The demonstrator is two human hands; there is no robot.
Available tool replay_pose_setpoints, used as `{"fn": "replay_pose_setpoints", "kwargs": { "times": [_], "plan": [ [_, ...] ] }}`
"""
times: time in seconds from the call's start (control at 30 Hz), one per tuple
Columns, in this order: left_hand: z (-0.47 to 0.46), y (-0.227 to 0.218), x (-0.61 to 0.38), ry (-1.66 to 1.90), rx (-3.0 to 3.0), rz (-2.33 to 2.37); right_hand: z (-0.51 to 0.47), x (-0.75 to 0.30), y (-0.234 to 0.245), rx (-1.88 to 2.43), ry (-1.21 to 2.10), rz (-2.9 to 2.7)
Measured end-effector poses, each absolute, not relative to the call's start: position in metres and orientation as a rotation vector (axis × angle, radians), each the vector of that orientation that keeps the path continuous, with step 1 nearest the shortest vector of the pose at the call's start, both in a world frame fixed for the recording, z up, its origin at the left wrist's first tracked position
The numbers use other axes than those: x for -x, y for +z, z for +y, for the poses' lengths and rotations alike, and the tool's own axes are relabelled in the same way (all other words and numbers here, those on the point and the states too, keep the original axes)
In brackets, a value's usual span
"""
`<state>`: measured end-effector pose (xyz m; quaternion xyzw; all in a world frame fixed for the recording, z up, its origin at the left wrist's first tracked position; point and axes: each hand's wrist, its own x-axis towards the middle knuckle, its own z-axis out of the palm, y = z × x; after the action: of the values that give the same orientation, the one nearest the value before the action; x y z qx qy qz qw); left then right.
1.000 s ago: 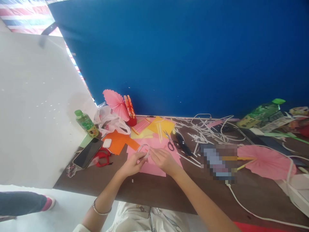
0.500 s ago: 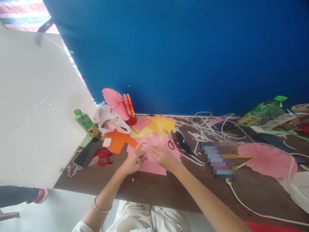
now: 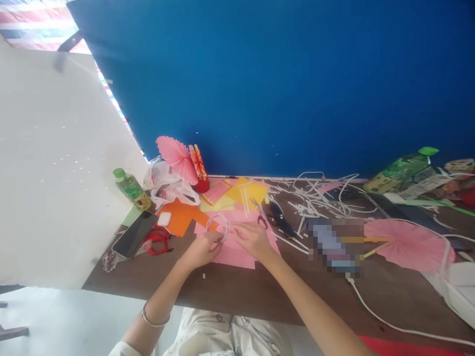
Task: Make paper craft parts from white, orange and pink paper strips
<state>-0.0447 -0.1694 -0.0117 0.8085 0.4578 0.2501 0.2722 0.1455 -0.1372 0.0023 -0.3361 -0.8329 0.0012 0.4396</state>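
Observation:
My left hand is closed on the lower edge of a thin whitish ring that looks like a roll of tape, held upright above pink paper. Just right of the ring, the fingers of my right hand are pinched together. What they hold, if anything, is too small to make out. Beyond the right hand lie open scissors with dark handles. Orange paper reaches close to the ring from the left, and yellow paper lies behind.
To the left are a phone, a white case, a red tool and a green-capped bottle. A pink paper fan stands at the back. Rightward lie a black tool, tangled white strips and another fan.
The ring has tilted up and shows a rounder face. My right hand's fingers have shifted slightly away from it. A person's shoe at the lower left has left the view.

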Motion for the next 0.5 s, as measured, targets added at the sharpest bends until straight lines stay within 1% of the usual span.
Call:
{"fn": "replay_pose_setpoints", "kwargs": {
  "times": [0.13,0.23,0.37,0.5],
  "plan": [
    [-0.165,-0.022,0.051,0.66,-2.513,1.297,-0.139,-0.149,0.017,0.846,0.064,-1.944],
    [-0.162,-0.02,0.051,0.701,-2.656,1.379,-0.142,-0.154,0.028,0.83,0.145,-1.867],
    [-0.16,-0.014,0.048,0.789,-2.536,1.467,-0.147,-0.161,0.035,0.858,0.22,-1.833],
    [-0.158,-0.012,0.045,0.902,-2.293,1.415,-0.152,-0.166,0.035,0.868,0.24,-1.808]
  ]
}}
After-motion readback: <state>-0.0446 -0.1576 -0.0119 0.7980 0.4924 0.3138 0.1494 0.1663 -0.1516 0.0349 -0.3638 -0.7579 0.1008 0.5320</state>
